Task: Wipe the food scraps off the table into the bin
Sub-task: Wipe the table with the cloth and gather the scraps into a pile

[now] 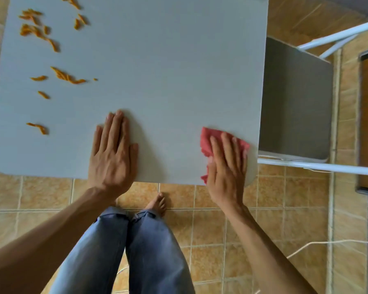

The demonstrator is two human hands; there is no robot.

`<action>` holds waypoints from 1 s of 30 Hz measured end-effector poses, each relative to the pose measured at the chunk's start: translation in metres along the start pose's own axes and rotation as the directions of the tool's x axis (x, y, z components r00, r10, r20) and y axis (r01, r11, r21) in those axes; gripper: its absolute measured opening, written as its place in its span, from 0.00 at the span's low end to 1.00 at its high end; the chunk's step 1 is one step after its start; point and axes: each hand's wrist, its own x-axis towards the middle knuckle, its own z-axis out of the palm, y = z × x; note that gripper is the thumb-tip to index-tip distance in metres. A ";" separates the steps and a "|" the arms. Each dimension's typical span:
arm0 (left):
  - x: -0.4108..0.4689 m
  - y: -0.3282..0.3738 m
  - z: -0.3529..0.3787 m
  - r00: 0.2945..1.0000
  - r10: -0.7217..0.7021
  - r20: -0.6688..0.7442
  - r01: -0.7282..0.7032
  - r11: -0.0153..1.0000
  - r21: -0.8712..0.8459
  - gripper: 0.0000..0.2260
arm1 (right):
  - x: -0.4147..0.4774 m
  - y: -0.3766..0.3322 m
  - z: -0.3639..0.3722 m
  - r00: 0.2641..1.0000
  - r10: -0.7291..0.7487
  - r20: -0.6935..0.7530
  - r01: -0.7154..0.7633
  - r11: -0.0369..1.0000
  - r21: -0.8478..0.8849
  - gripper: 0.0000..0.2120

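At the left side of the frame, orange food scraps (67, 76) lie scattered on the pale grey surface (168, 60), from the upper left corner down to the lower left part; they are thin curved strips, some in small groups and some alone, and the lowest strip lies well apart from the hands. At the far left edge of the frame a small dark shape shows beside the surface, but it is too little visible to tell what it is. Moving to the right, the left hand (112, 153) rests flat on the surface near its front edge, palm down, fingers straight and close together, so this grip is open and holds nothing. Below it, in the lower middle of the frame, two legs in blue jeans (149, 247) and a bare foot (157, 202) stand on the orange tiled floor (40, 196). Further right, the right hand (226, 164) lies palm down on a red cloth (206, 143) at the lower right corner of the surface; the fingers are spread flat over the cloth and press it down, they do not curl around it. The cloth shows above and to the left of the fingers. To the right of the surface stands a chair with a grey seat (295, 102) and white metal tubes, close beside the edge of the surface. A thin white cable (306, 247) lies on the floor at the lower right of the frame.
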 end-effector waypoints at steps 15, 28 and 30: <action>-0.022 -0.013 -0.024 0.999 -0.046 -0.025 0.040 0.980 -0.193 0.24 | 0.105 -0.154 0.031 0.995 0.074 -0.069 -0.068 0.994 0.082 0.28; -0.066 -0.103 -0.056 0.977 -0.212 -0.028 0.202 0.958 -0.206 0.24 | 0.109 -0.226 0.051 0.970 0.209 -0.128 -0.190 0.970 0.150 0.26; -0.059 -0.117 -0.063 0.939 -0.340 -0.059 0.319 0.921 -0.225 0.23 | 0.061 -0.249 0.048 0.990 0.120 -0.075 -0.106 0.979 0.172 0.26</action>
